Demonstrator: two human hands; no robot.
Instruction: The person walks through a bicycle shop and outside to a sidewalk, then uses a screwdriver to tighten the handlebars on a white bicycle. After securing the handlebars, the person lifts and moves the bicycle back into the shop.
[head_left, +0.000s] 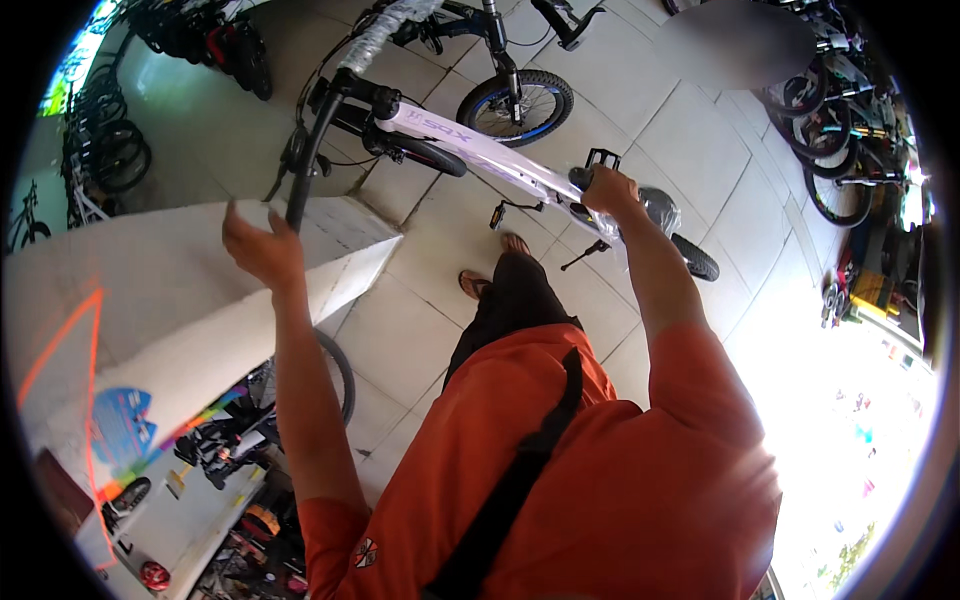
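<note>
A pale pink bicycle (490, 155) stands across in front of me, its front end to the left and its rear wheel (695, 257) to the right. My left hand (262, 248) is beside the near end of the black handlebar (322, 130), fingers apart and not wrapped round the grip. Whether it touches the grip I cannot tell. My right hand (611, 192) is closed over the black saddle (658, 207), whose wide back end has clear plastic on it. Below the frame show a pedal (497, 216) and a kickstand (585, 256).
A white ledge (200, 270) runs close along my left. Another bicycle's front wheel (515, 108) stands just beyond the pink frame. Rows of parked bicycles (835, 150) line the far right. My sandalled feet (472, 284) are on the tiled floor (410, 330). Shelves with goods (255, 530) fill the lower left.
</note>
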